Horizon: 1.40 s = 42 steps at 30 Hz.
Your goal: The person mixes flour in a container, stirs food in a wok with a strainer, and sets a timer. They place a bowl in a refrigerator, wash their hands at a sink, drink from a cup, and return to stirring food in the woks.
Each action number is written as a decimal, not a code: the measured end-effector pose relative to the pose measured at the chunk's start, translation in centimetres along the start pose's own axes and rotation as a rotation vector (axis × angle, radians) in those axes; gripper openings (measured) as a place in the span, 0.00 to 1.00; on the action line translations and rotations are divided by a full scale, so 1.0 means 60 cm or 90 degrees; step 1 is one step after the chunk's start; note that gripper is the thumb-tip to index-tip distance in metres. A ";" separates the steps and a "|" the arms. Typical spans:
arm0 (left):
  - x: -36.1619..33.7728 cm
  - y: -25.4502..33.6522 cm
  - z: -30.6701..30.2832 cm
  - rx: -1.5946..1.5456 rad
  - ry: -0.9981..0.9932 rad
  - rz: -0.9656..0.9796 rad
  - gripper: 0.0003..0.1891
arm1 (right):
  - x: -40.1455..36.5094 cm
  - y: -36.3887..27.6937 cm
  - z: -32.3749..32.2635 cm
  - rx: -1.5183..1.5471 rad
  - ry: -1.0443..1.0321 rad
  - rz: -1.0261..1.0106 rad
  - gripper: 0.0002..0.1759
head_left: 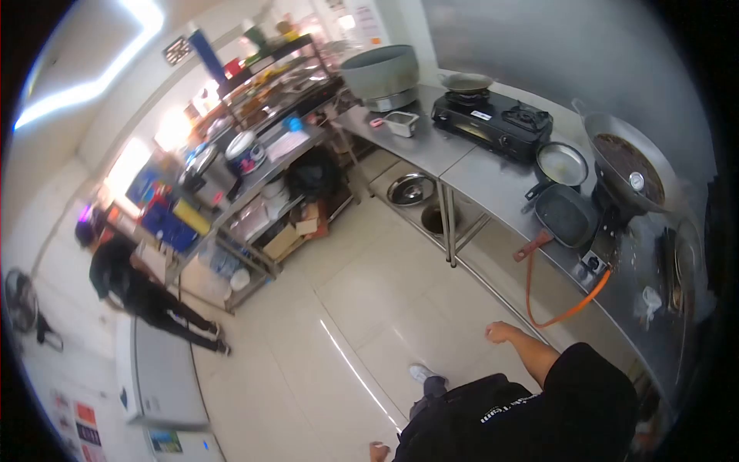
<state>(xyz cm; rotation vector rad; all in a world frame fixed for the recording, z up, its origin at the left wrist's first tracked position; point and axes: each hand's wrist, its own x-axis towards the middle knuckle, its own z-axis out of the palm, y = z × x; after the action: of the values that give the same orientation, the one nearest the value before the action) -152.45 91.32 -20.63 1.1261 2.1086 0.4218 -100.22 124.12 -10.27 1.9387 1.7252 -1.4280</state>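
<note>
My right hand [500,333] hangs over the tiled floor with its fingers curled in and nothing visible in them; the metal worktable is nearest to it. At the bottom edge, my left hand [379,451] is partly in view, its fingers also curled, with no object showing. Both hands are apart from everything around them. An orange hose [576,309] loops down from the table edge near my right hand. Above it, a square black pan [566,214] with a red-brown handle rests on the metal table [431,146].
Black gas stove [493,123], large wok [627,158] with dark contents and a round dial, and a round pan [561,164] stand on the table. A person in black [131,277] stands at left beside a white freezer [162,377]. Loaded shelving [254,185] is at the back.
</note>
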 end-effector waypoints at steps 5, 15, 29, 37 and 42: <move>0.239 -0.001 -0.102 -0.219 -0.340 -0.069 0.11 | 0.066 -0.003 0.002 0.156 -0.027 0.119 0.15; 0.572 0.404 -0.287 -0.135 -0.086 -0.022 0.13 | 0.165 -0.032 0.091 0.406 -0.310 0.315 0.24; 0.870 0.582 -0.188 0.006 -0.137 0.007 0.13 | 0.506 -0.241 -0.245 0.814 -0.235 0.113 0.24; 0.906 0.622 -0.154 -0.089 -0.145 -0.141 0.14 | 0.643 -0.340 -0.412 0.658 -0.233 0.106 0.25; 0.966 0.621 -0.179 -0.096 -0.256 -0.273 0.14 | 0.723 -0.426 -0.461 0.601 -0.234 0.096 0.25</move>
<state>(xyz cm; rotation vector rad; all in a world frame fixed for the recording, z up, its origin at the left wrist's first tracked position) -159.89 160.55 -16.68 0.5872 1.8545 0.1310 -113.14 179.78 -16.20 1.8751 0.7489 -2.6108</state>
